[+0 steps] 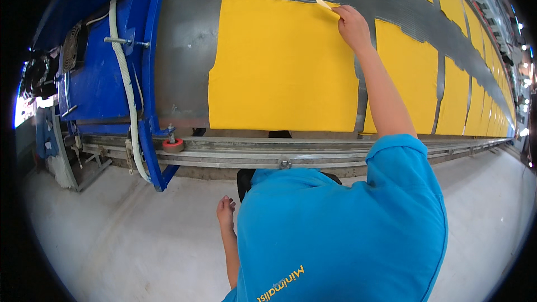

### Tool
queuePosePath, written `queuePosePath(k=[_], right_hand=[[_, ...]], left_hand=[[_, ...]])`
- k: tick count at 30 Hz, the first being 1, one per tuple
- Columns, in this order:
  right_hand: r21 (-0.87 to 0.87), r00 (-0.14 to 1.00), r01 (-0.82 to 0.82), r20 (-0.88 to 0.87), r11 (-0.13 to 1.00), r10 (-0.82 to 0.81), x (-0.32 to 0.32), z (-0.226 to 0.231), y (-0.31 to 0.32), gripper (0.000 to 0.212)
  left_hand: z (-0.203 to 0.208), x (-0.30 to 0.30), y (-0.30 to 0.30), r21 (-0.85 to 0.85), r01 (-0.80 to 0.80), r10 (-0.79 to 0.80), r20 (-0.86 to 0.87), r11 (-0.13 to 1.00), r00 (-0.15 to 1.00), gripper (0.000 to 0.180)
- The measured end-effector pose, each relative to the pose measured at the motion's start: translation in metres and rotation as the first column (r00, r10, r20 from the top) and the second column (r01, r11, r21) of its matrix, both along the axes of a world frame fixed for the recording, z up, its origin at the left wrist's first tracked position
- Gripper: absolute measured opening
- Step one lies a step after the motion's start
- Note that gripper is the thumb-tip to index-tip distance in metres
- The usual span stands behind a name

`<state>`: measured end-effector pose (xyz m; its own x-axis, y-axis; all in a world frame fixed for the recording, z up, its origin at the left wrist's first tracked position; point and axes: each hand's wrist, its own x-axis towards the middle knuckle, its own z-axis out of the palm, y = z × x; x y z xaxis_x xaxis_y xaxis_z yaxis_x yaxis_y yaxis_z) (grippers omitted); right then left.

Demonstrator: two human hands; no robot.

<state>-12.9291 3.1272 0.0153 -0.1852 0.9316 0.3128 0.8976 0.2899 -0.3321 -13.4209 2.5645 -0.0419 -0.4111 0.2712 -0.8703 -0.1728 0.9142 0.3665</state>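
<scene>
A yellow cut fabric panel [282, 67] lies flat on the long dark grey table, with a notch along its far edge. My right hand [353, 27] reaches across to its far right corner. Thumb and fingers are pinched there, closed on the fabric's edge. A pale pointed flap [323, 3] sticks up from that corner; whether it is the fabric's underside or a separate slip I cannot tell. My left hand [226, 210] hangs low by my side, away from the table, its fingers curled in with nothing visible in them.
More yellow panels [407, 70] lie in rows along the table to the right. A blue machine frame [106, 89] with a pale hose [121, 56] stands at the left. A metal rail [240, 154] runs along the near edge, with a red-rimmed wheel [173, 145] beside the frame.
</scene>
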Motion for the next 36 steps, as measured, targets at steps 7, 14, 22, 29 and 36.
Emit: queuePosePath(k=[7,14,22,29,36], right_hand=[[-0.103,0.984,-0.162,0.053,0.981,0.168,-0.017,-0.043,-0.079,0.031],[-0.507,0.906,-0.416,-0.298,0.755,0.299,-0.056,0.011,-0.275,0.030],[-0.229,0.963,-0.127,-0.261,0.965,0.064,-0.101,0.025,-0.151,0.029],[-0.147,0.987,-0.104,-0.135,0.984,0.084,-0.192,-0.016,-0.039,0.031],[-0.308,0.892,-0.257,0.289,0.916,0.347,-0.286,-0.034,-0.093,0.018]], left_hand=[[0.010,0.007,0.001,-0.005,-0.052,0.052,0.004,0.999,0.999,0.051],[-0.007,0.005,-0.024,0.000,-0.080,0.080,0.028,0.997,0.996,0.052],[-0.012,-0.011,-0.050,-0.037,0.005,-0.004,0.036,0.999,0.999,0.050],[0.002,-0.044,-0.055,0.058,-0.175,0.174,0.011,0.983,0.985,0.047],[-0.025,-0.092,-0.100,0.068,-0.187,0.184,0.047,0.980,0.982,0.044]])
